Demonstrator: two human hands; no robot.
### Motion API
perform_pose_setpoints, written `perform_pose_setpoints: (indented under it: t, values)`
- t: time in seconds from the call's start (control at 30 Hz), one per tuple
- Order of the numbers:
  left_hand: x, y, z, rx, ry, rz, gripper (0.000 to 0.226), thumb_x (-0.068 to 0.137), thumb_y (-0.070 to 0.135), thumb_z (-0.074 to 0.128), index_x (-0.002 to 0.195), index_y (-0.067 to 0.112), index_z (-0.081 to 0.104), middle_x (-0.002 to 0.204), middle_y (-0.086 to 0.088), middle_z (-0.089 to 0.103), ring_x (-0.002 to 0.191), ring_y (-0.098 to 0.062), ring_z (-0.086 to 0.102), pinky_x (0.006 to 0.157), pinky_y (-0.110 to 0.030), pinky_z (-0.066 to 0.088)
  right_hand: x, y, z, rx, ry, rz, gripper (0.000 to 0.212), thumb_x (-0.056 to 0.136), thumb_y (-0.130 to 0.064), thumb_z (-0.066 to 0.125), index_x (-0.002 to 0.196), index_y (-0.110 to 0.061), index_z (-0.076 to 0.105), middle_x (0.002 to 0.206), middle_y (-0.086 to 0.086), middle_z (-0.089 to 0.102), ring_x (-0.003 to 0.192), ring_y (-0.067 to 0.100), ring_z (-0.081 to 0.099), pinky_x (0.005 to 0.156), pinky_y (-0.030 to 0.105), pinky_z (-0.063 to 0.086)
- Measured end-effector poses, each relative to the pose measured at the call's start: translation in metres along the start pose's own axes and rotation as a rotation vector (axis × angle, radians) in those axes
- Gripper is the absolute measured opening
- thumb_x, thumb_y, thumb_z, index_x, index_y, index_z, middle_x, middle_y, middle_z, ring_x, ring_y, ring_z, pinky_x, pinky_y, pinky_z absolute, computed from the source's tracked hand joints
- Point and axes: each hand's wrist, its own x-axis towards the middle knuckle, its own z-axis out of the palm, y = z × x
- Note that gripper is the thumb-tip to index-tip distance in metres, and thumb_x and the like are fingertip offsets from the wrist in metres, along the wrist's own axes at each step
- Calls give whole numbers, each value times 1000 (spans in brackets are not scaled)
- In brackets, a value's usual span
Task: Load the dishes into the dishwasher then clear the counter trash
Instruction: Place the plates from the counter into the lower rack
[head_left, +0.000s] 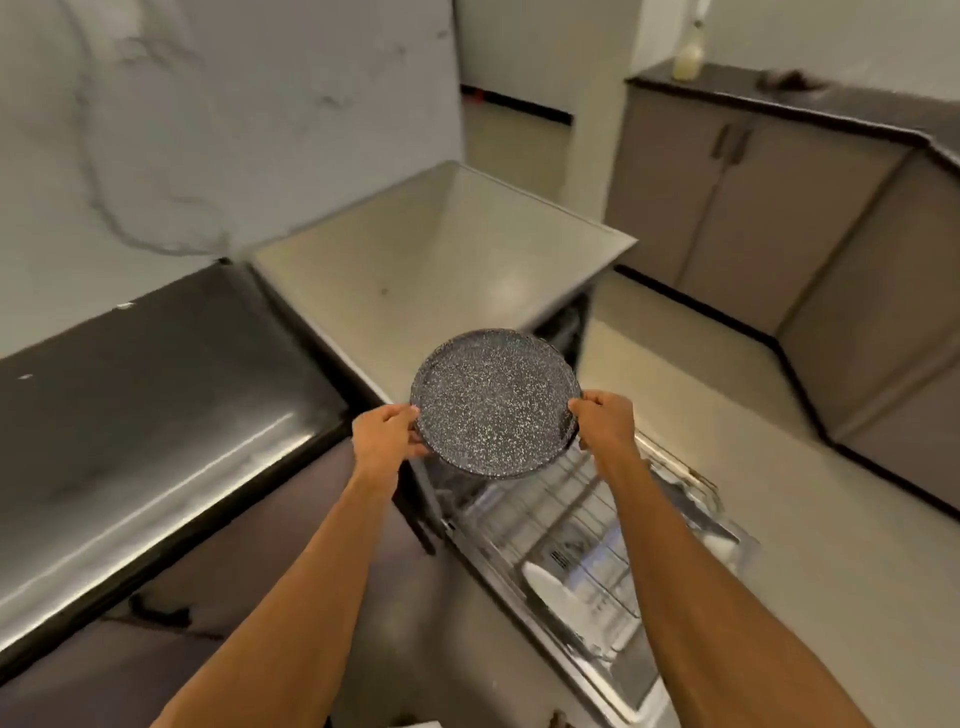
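Both arms are out in front, and there's the speckled plate (493, 402), dark with pale flecks, held up in the air between the two hands. The left hand (387, 431) is curled closed over the plate's left edge, and the right hand (605, 421) is pinching the right edge the same way. The plate's face is tipped toward the person.

Below and to the right, the dishwasher (737, 540) stands open with its lower rack (597, 519) pulled out. A white plate (553, 590) is already slotted near the front, and most of the wire rows look free. The plate in hand hangs above the rack's far end, over the edge of the pale desk (441, 270), not touching anything.

So this looks like the loading step, dishes still going in, trash not yet in play. Next move, I'd say: bring it down over the rack, turn it on edge and seat it between two tines. Hitting a free slot cleanly is what matters, and the blur hides exactly where those tines stand.
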Motion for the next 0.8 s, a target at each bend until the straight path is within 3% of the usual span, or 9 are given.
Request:
perform_pose_setpoints:
  t: [0.13, 0.33, 0.47, 0.6, 0.67, 0.8]
  values:
    - [-4, 0, 66, 85, -157, -23, 8, 91, 4, 64, 99, 2, 64, 83, -14, 66, 65, -23, 62, 50, -26, 57, 10, 31, -59, 32, 146, 112, 9, 89, -6, 62, 85, -2, 70, 67, 7, 59, 57, 19, 48, 57, 32, 43]
    - [12, -22, 112, 246, -300, -54, 9, 92, 6, 62, 98, 0, 65, 73, -14, 64, 57, -22, 60, 49, -30, 57, 6, 76, -83, 13, 284, 256, 13, 89, -2, 61, 91, 8, 67, 71, 11, 55, 56, 19, 45, 50, 30, 43]
    - [34, -40, 115, 369, -368, -50, 11, 93, 7, 61, 99, 1, 67, 62, -12, 59, 50, -21, 56, 47, -31, 56, -1, 106, -65, -42, 275, 358, 16, 91, -7, 61, 87, 7, 68, 69, 13, 59, 56, 22, 53, 51, 29, 47]
    - [66, -79, 109, 494, -409, -84, 10, 94, 7, 58, 98, 2, 66, 57, -10, 55, 48, -20, 53, 60, -44, 60, -4, 148, -29, -34, 272, 459, 18, 90, -8, 62, 87, 9, 68, 71, 19, 67, 57, 27, 62, 54, 37, 58]
    - [82, -106, 103, 562, -415, -141, 9, 96, 10, 56, 97, 6, 64, 59, -10, 56, 49, -21, 55, 63, -45, 60, -4, 173, -7, -9, 239, 529, 15, 91, -5, 61, 87, 8, 68, 68, 15, 65, 55, 28, 61, 50, 35, 56]
    - [119, -160, 92, 687, -375, -223, 17, 96, 12, 53, 83, 9, 63, 59, -9, 57, 45, -18, 53, 43, -28, 52, 5, 233, 43, 90, 146, 665, 11, 91, -4, 64, 84, 4, 66, 68, 13, 64, 52, 23, 60, 45, 28, 49]
